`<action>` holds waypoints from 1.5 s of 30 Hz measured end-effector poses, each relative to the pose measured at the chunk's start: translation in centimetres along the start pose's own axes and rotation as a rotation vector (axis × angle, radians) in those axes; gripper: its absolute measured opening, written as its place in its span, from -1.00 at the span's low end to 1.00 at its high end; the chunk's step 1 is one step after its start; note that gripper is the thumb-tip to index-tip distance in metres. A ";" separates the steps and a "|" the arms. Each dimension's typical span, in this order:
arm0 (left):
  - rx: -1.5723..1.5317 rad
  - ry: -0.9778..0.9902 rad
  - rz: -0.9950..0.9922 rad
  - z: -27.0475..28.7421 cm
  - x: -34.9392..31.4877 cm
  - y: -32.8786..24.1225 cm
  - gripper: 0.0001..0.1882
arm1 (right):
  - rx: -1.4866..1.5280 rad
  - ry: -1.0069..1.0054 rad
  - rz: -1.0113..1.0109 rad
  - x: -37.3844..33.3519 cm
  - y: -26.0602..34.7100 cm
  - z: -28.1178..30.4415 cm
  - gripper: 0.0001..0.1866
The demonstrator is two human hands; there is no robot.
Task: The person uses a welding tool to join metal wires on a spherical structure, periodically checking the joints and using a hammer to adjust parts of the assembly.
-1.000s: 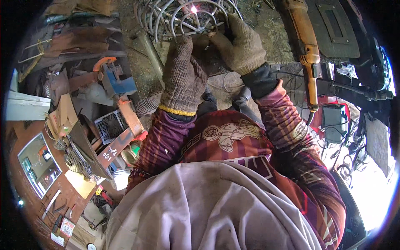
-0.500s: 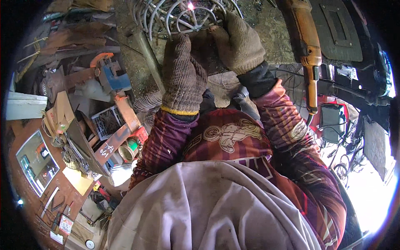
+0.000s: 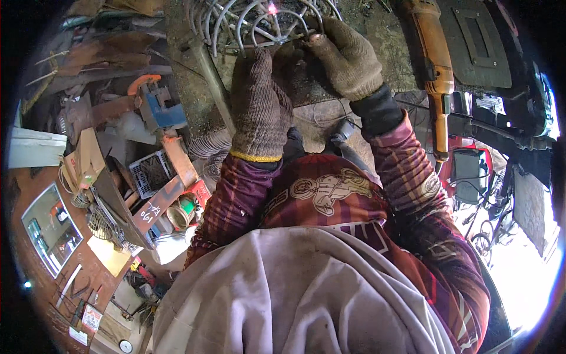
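At the top edge lies a frame of bent grey metal rods (image 3: 240,29), with curved hoops and straight spokes; its far part is cut off. A small bright pinkish glow shows at one of its rods. My left hand (image 3: 259,109), in a brown knitted glove with a yellow cuff edge, has its thumb up against the frame's near rod, fingers mostly hidden below. My right hand (image 3: 349,59), gloved too, is closed at the frame's near right side. Its bare thumb tip shows through the glove, pressed toward the bent fingers.
The dirty workbench (image 3: 395,65) carries a metal bar (image 3: 212,82) left of my hands. An orange angle grinder (image 3: 437,76) lies at the right, beside a dark flat plate with a rectangular opening (image 3: 474,41). A blue machine part (image 3: 162,109) and a crate (image 3: 152,174) stand at left.
My right hand and forearm have shifted slightly right, and its bare thumb tip shows more. The left hand and the rod frame stay nearly where they were.
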State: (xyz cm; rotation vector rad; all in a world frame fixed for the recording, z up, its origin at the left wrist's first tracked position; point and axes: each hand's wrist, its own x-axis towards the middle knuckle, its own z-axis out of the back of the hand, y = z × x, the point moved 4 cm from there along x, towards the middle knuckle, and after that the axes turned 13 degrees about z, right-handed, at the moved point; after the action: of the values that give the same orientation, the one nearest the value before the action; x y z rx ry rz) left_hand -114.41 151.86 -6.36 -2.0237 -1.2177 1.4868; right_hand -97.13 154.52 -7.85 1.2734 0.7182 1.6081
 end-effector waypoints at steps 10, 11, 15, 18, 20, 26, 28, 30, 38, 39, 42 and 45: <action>0.452 -0.048 -0.419 0.8 1.5 0.9 -0.61 | -0.106 0.058 -0.032 0.8 0.4 0.1 -0.49; 0.417 -0.024 -0.402 0.8 1.6 1.0 -0.59 | -0.067 0.022 -0.007 0.8 0.4 0.1 -0.50; -0.073 0.144 -0.103 0.8 1.7 1.5 -0.60 | -0.105 0.049 -0.052 0.9 0.4 0.4 -0.49; -0.101 0.169 -0.102 -0.2 1.1 0.8 -0.67 | -0.089 0.027 -0.042 0.9 0.6 0.3 -0.49; -0.139 0.079 0.000 -0.3 0.7 0.8 -0.68 | -0.108 0.050 -0.090 0.9 0.8 0.4 -0.48; -0.145 0.119 -0.006 -0.2 0.6 0.8 -0.67 | -0.166 0.069 -0.031 1.2 1.4 0.5 -0.48; -0.216 0.197 -0.020 -0.4 0.4 0.7 -0.65 | -0.082 0.080 -0.036 1.2 1.4 0.5 -0.48; -0.234 0.243 -0.047 -0.6 0.2 0.3 -0.64 | -0.003 0.085 -0.038 1.0 0.6 0.7 -0.49; -0.214 0.146 -0.110 -0.2 0.6 0.4 -0.71 | -0.108 0.141 -0.064 1.3 1.2 1.0 -0.45; -0.213 0.148 -0.112 0.0 0.7 0.5 -0.71 | -0.108 0.139 -0.061 1.2 0.7 1.0 -0.45; -0.198 0.113 -0.137 0.5 0.7 0.4 -0.70 | -0.002 0.094 -0.053 1.1 -0.1 0.9 -0.41; -0.150 0.132 -0.165 0.6 0.4 0.1 -0.69 | -0.070 0.107 -0.047 1.3 0.1 1.1 -0.39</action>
State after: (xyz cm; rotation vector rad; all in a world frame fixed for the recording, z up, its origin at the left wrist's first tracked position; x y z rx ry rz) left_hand -114.88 152.01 -6.91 -2.0227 -1.4395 1.1985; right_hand -96.18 155.58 -6.96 1.1187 0.7455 1.6580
